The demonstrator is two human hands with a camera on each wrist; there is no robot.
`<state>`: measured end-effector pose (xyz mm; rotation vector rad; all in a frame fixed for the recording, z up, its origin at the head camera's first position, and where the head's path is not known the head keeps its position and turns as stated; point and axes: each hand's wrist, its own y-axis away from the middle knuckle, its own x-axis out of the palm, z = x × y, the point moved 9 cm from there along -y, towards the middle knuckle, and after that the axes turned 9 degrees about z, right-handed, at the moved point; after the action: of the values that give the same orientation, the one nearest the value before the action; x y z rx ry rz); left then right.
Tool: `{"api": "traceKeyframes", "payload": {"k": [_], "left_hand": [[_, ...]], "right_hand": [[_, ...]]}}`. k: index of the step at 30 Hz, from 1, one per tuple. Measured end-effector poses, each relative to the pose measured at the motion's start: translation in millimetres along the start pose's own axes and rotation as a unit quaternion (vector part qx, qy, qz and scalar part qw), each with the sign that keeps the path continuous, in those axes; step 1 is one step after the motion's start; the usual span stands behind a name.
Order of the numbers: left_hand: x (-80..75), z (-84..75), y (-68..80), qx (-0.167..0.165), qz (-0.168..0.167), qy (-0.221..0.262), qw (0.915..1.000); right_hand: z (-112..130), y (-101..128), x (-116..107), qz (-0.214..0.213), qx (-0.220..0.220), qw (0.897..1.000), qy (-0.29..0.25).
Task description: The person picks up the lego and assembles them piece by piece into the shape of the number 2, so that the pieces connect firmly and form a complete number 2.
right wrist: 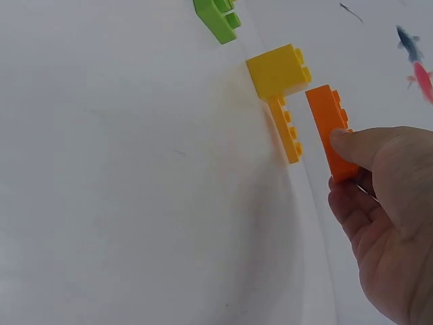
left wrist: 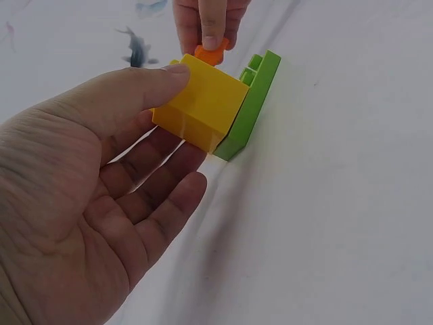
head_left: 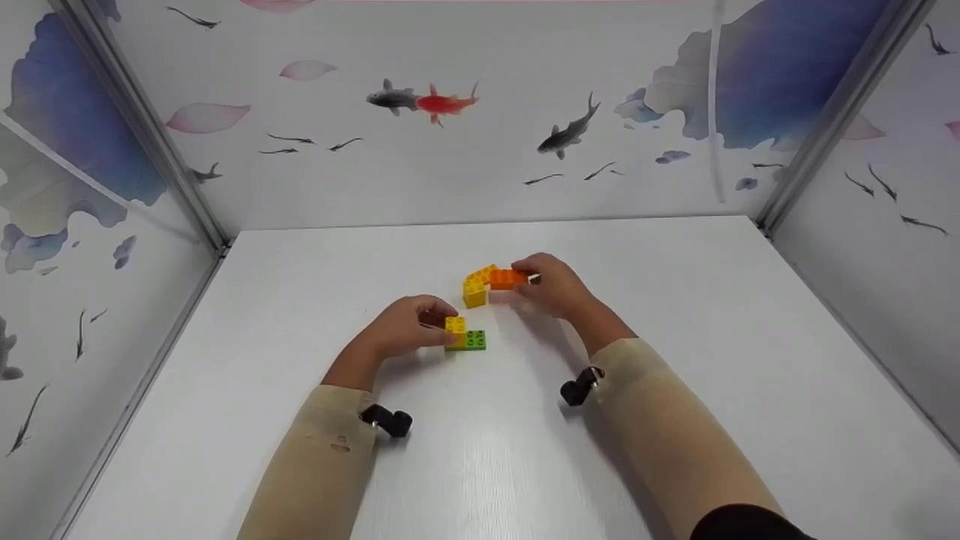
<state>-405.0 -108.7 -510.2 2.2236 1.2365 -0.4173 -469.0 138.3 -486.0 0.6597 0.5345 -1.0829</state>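
A: What has your left hand got?

B: My left hand (head_left: 401, 330) grips a small yellow brick (left wrist: 201, 101); thumb on its top face, fingers curled beneath; the brick sits on a flat green plate (left wrist: 252, 108), covering the half nearer my palm, and the plate lies on the white tabletop (head_left: 675, 315).

A: And the right?

B: My right hand (head_left: 555, 286) pinches a long orange brick (right wrist: 329, 130) by its near end, thumb on one side, fingers under the other; studs face away from me in the right wrist view; I cannot tell whether it touches the tabletop or is held just above it.

A: What lies close to that one?

B: Just beside it, a yellow assembly (right wrist: 281, 91): a square block on one end of a thin yellow plate; the orange brick lies alongside that plate, a narrow gap between them.

A: And farther out?

B: White panels painted with fish and petals wall the tabletop on three sides; beige sleeves cover both forearms.
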Motion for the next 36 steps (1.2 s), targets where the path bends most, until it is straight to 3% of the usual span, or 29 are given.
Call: {"api": "traceKeyframes", "payload": {"k": [8, 22, 30, 36], "left_hand": [[0.1, -3.9, -0.7, 0.015, 0.005, 0.001, 0.9999], [0.8, -3.8, -0.1, 0.024, 0.012, -0.001, 0.9996], [-2.6, -3.9, 2.6, 0.04, 0.004, -0.013, 0.9991], [-1.8, -5.9, 1.6, 0.047, 0.009, -0.012, 0.9988]], "right_hand": [[17.0, 23.4, -5.9, -0.016, -0.041, 0.999, -0.015], [41.5, 41.7, 8.0, -0.002, -0.046, 0.999, -0.022], [69.4, 48.0, 23.4, 0.011, -0.107, 0.994, -0.032], [77.4, 55.6, 30.5, 0.017, -0.131, 0.991, -0.018]]}}
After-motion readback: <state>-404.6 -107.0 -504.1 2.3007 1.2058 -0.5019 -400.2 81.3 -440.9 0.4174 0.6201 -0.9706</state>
